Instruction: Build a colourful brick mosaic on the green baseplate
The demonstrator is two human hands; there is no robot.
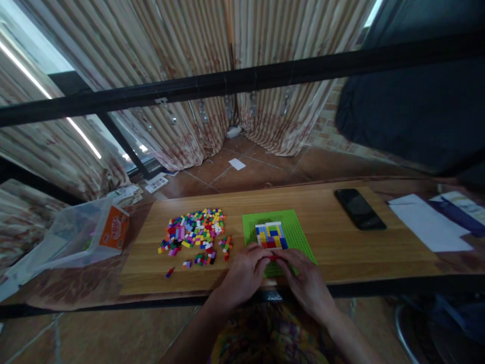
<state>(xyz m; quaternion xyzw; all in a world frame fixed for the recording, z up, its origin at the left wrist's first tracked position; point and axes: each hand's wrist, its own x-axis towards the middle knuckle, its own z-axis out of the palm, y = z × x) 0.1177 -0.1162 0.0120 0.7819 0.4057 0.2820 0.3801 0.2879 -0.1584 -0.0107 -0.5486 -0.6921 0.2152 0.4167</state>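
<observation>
On a green baseplate (pixel 301 237) stands a low block of toy bricks (pixel 272 235) in white, yellow, blue and red. Just in front of it, over the plate's near part, my left hand (pixel 248 268) and my right hand (pixel 303 275) meet. Both have their fingers closed around a small red brick (pixel 273 257), which shows between the fingertips. The fingers hide part of that brick and the near edge of the built block. To the left of my left hand lies a large pile of loose coloured bricks (pixel 195 227).
Small clusters of bricks (pixel 204 259) and a single dark brick (pixel 170 273) lie nearer the front. A black phone (pixel 359 209) rests on the wooden board (pixel 341 258). White papers (pixel 428 222) are at right, a clear plastic box (pixel 76 237) at left.
</observation>
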